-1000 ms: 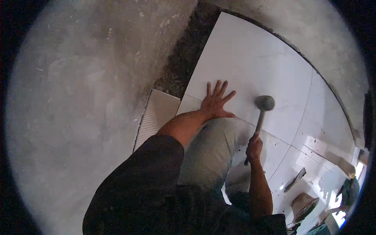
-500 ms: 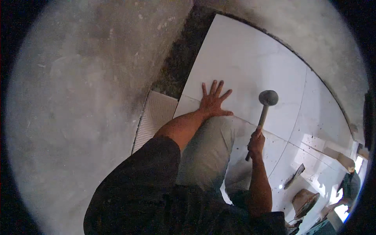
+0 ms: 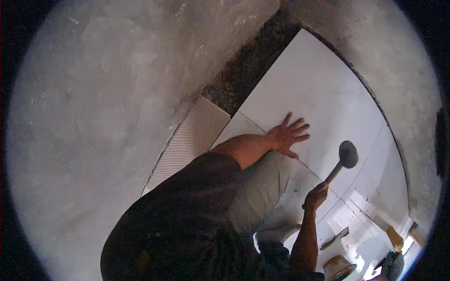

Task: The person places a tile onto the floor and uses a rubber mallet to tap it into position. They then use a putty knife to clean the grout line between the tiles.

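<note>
With fingers spread, my left hand (image 3: 287,135) lies flat on a large white floor tile (image 3: 323,89), close to the joint along its near edge. My right hand (image 3: 317,195) is wrapped round the handle of a rubber mallet (image 3: 348,154). The mallet's dark round head is over the right part of the same tile; whether it touches the surface I cannot tell. My bent knee (image 3: 262,187) in light trousers is just below my left hand.
A ribbed tile strip (image 3: 190,136) lies left of the white tile, with a dark bare gap (image 3: 248,65) beyond it. Grey walls (image 3: 103,103) rise left and at the far right. A trowel (image 3: 334,239), a bucket (image 3: 339,269) and another person (image 3: 393,264) are at lower right.
The view has turned, so the tile and both hands appear farther right and lower. My left hand stays flat on the tile. The mallet now tilts more to the right in my right hand.
</note>
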Demonstrator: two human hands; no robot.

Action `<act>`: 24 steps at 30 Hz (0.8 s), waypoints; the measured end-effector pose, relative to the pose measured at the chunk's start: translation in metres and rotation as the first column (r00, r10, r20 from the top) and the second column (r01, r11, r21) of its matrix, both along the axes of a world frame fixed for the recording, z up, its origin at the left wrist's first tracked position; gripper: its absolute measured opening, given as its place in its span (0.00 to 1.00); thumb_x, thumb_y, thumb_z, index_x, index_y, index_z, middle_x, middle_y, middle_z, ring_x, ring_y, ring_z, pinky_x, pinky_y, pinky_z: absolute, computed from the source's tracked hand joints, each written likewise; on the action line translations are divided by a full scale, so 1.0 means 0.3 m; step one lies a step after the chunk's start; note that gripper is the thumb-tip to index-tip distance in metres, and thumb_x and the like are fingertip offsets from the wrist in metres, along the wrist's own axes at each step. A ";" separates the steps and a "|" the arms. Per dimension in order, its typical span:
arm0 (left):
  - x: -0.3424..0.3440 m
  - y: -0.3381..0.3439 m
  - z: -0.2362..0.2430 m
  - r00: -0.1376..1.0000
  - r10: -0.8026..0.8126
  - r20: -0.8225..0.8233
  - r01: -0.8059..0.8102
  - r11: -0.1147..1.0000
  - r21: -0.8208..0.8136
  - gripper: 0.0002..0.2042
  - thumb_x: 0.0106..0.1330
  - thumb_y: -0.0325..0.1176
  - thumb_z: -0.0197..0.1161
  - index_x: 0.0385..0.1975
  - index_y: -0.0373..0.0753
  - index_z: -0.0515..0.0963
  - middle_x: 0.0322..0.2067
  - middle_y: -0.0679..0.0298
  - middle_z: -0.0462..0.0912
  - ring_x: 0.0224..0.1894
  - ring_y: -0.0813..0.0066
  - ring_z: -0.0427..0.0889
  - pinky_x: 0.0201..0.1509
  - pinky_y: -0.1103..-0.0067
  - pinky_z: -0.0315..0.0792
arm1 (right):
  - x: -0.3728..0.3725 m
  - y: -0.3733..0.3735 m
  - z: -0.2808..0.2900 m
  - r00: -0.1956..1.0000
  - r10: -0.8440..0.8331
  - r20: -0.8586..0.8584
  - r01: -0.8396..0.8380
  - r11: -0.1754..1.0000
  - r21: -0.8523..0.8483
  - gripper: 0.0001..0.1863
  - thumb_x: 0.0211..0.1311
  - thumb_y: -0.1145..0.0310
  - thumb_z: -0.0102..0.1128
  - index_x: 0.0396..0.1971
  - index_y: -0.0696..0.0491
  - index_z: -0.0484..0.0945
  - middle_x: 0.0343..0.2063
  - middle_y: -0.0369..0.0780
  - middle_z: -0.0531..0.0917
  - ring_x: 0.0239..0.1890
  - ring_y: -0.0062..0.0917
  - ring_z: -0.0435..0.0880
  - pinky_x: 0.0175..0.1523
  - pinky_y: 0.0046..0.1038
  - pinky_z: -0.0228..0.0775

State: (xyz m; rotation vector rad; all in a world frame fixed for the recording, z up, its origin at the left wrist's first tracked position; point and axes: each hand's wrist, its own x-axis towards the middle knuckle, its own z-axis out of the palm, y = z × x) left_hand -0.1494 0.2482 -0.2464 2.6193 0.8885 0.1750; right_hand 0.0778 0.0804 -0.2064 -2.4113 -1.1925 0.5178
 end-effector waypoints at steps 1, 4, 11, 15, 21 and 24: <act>0.000 0.000 0.006 1.000 0.001 -0.010 -0.001 1.000 -0.013 0.45 0.51 0.71 0.51 0.68 0.52 0.53 0.70 0.59 0.43 0.72 0.53 0.38 0.66 0.40 0.28 | 0.014 0.005 0.003 0.999 0.039 0.004 -0.040 0.996 0.079 0.23 0.71 0.54 0.36 0.29 0.59 0.69 0.19 0.51 0.74 0.23 0.48 0.73 0.28 0.42 0.63; -0.001 0.007 0.014 1.000 0.000 -0.005 0.000 1.000 -0.031 0.46 0.50 0.71 0.53 0.68 0.52 0.53 0.70 0.59 0.43 0.72 0.53 0.38 0.66 0.41 0.28 | 0.034 0.028 0.022 0.940 0.242 0.240 -0.267 0.960 0.078 0.23 0.71 0.53 0.37 0.28 0.59 0.69 0.17 0.53 0.73 0.24 0.52 0.74 0.28 0.45 0.62; -0.002 0.010 -0.002 0.998 0.047 0.049 -0.049 0.998 0.026 0.48 0.49 0.72 0.52 0.68 0.50 0.52 0.70 0.59 0.44 0.72 0.53 0.38 0.66 0.41 0.28 | 0.074 0.054 0.052 0.969 0.218 0.113 -0.221 0.975 0.015 0.20 0.70 0.57 0.41 0.27 0.60 0.69 0.21 0.54 0.74 0.25 0.53 0.72 0.29 0.46 0.61; 0.001 0.008 -0.005 0.997 0.041 0.065 -0.040 0.999 -0.022 0.49 0.49 0.73 0.52 0.68 0.49 0.52 0.70 0.60 0.44 0.72 0.54 0.38 0.67 0.42 0.28 | 0.125 0.045 0.036 0.957 0.252 0.143 -0.256 0.967 0.007 0.22 0.70 0.56 0.42 0.26 0.61 0.70 0.19 0.55 0.74 0.23 0.49 0.74 0.28 0.44 0.62; -0.003 0.016 -0.013 0.998 0.065 0.026 -0.066 0.997 0.035 0.50 0.48 0.74 0.51 0.68 0.48 0.51 0.70 0.59 0.45 0.72 0.54 0.38 0.67 0.43 0.28 | 0.157 -0.021 0.013 0.987 0.138 0.083 -0.137 0.990 -0.009 0.19 0.69 0.58 0.45 0.26 0.60 0.71 0.18 0.52 0.75 0.22 0.48 0.75 0.28 0.44 0.65; -0.005 0.008 -0.012 0.990 0.059 0.130 -0.065 0.997 0.043 0.50 0.48 0.74 0.51 0.68 0.46 0.51 0.70 0.59 0.45 0.72 0.54 0.39 0.67 0.42 0.28 | 0.161 -0.028 0.010 0.927 0.367 0.074 -0.373 0.889 0.265 0.15 0.67 0.62 0.49 0.27 0.59 0.72 0.18 0.53 0.74 0.22 0.47 0.75 0.28 0.43 0.64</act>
